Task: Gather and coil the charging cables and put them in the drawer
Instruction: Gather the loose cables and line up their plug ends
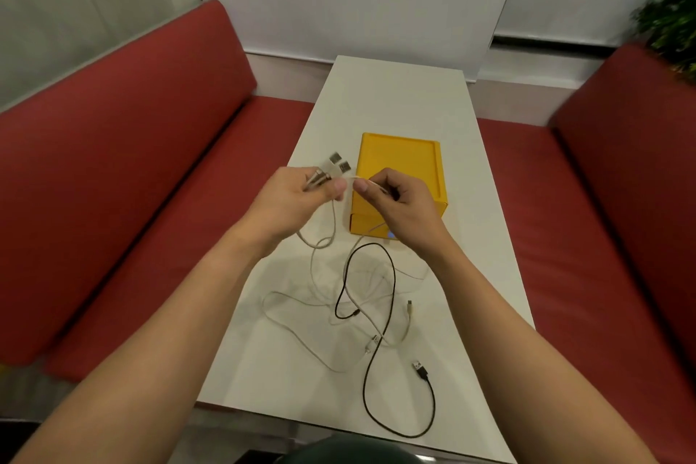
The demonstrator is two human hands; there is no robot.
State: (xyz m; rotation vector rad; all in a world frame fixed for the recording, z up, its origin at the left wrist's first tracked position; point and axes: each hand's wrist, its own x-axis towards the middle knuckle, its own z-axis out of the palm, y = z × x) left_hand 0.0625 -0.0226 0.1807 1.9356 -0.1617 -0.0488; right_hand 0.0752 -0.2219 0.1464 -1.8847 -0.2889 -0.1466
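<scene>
My left hand [290, 196] grips the plug ends of several white charging cables [337, 165], their USB plugs sticking up past my fingers. My right hand [395, 200] pinches a white cable strand right beside it, above the yellow drawer box [399, 158]. The white cables [301, 303] hang down from my hands and sprawl in loose tangled loops on the white table [395, 94]. A black cable [380, 335] snakes across them, its USB plug [420, 369] lying near the table's front right. The drawer front is shut, partly hidden by my right hand.
Red upholstered benches [124, 147] flank the narrow table on both sides. A green plant [674, 15] stands at the far right. A dark rounded object [339, 454] shows at the bottom edge, below the table's front.
</scene>
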